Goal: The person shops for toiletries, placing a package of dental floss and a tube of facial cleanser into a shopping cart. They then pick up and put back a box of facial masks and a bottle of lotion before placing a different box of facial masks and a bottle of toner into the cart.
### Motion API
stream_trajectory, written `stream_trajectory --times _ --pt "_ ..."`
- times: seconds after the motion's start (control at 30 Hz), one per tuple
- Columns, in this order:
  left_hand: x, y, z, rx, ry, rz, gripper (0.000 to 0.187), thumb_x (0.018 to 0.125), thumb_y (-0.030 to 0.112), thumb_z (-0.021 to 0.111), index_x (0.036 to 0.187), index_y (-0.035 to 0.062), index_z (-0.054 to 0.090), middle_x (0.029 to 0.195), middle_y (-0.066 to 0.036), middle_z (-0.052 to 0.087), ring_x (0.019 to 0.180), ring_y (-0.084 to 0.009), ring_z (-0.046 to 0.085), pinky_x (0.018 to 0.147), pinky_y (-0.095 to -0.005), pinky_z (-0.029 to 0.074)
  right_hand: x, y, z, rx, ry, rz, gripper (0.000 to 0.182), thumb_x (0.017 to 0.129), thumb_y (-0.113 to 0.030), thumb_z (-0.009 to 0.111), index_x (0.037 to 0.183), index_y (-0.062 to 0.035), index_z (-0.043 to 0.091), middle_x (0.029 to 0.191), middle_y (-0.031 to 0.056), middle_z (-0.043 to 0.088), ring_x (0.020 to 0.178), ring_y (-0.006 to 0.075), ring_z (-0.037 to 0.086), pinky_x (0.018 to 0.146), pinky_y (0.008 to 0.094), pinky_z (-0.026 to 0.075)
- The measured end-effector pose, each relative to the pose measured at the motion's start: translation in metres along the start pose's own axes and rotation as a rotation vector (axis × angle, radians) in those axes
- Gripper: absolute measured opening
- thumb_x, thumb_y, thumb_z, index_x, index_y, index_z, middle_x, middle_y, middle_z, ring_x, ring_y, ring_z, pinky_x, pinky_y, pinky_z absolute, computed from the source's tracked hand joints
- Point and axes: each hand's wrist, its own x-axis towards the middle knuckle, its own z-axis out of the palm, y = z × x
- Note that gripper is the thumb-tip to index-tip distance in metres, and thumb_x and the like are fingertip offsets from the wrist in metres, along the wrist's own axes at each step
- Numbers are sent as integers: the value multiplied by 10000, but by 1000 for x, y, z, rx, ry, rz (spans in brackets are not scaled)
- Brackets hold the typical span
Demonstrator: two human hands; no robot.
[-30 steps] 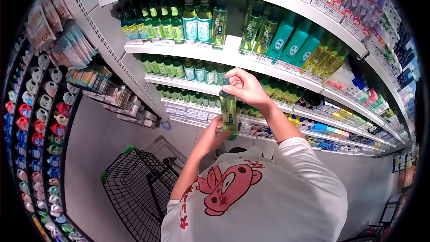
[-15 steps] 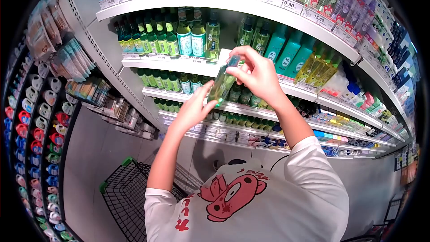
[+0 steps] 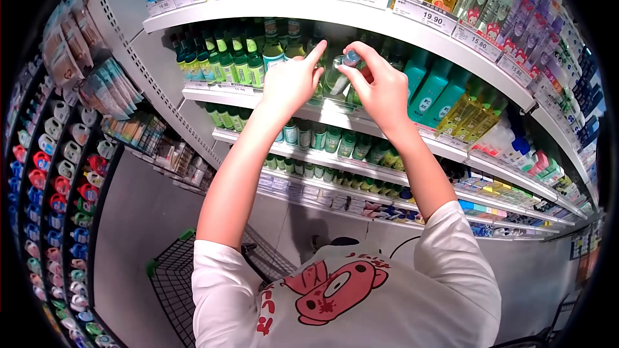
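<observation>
My right hand point(image 3: 377, 84) pinches the dark cap of a clear green bottle point(image 3: 336, 80) at the second shelf. The bottle stands tilted over the shelf's front part. On its left side my left hand point(image 3: 293, 80) is raised with the index finger stretched out and the fingers apart, holding nothing. Green bottles with pale labels point(image 3: 273, 50) stand behind the left hand. Teal bottles point(image 3: 431, 96) are right of my right hand, and slim green bottles point(image 3: 229, 64) fill the shelf's left end.
The upper shelf edge point(image 3: 361, 14) with price tags juts out above my hands. Lower shelves point(image 3: 322, 156) hold small green bottles. A black wire cart point(image 3: 169, 283) stands at lower left. Hanging packets point(image 3: 109, 87) and a rack of detergent bottles point(image 3: 61, 185) are at the left.
Both hands moved up and towards the second shelf, the right one carrying the bottle there. My left hand came off the bottle's lower end.
</observation>
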Motion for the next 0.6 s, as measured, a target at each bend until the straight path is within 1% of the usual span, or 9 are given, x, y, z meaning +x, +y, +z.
stream_trajectory --times 0.03,0.13,0.17,0.27,0.37,0.47,0.5,0.6 --pt "3 1 4 -19 -50 -15 510 834 313 510 1311 261 337 777 -112 607 662 -296 608 558 -394 497 0 4 3 -11 0 -18 299 728 -160 680 999 -108 567 758 33 618 534 85 561 508 228 456" --pt "6 2 19 -23 -44 -43 516 829 302 518 1308 241 340 797 -115 613 656 -297 611 553 -391 498 3 12 10 -25 -19 12 346 710 -180 682 1017 -62 574 847 103 632 571 179 602 538 279 489" --pt "7 0 24 -29 -30 -26 523 823 289 527 1306 223 337 805 -118 619 645 -298 611 551 -392 498 5 16 12 -28 -31 30 345 716 -184 678 1016 -58 566 840 114 629 589 196 611 552 296 491" --pt "6 0 23 1 -83 -48 536 816 285 538 1306 220 333 790 -121 619 638 -296 611 551 -391 498 13 26 17 -2 -88 83 323 728 -180 663 998 -40 552 832 138 622 625 261 616 582 337 495" --pt "8 -1 24 -49 -76 -55 535 810 279 546 1299 213 339 752 -119 618 639 -302 611 552 -394 498 21 43 31 -37 -91 75 290 751 -169 634 969 -5 537 795 178 611 672 333 606 608 387 489" --pt "9 -1 23 -66 -73 -67 546 807 275 551 1303 215 330 731 -120 616 640 -306 611 556 -400 498 32 46 38 -69 -162 171 263 767 -158 611 930 34 535 725 220 594 688 371 592 614 417 482" --pt "8 -1 24 -70 -72 -71 552 806 274 552 1305 217 325 725 -121 615 639 -307 610 558 -403 498 36 47 41 -123 -195 198 259 773 -159 603 909 52 538 658 233 577 672 376 590 615 422 483" --pt "-1 1 23 -58 -78 -80 591 797 284 564 1322 230 299 726 -133 615 644 -305 614 570 -405 501 45 52 47 -165 -224 249 269 766 -174 616 899 50 548 642 234 574 661 383 589 622 422 489"
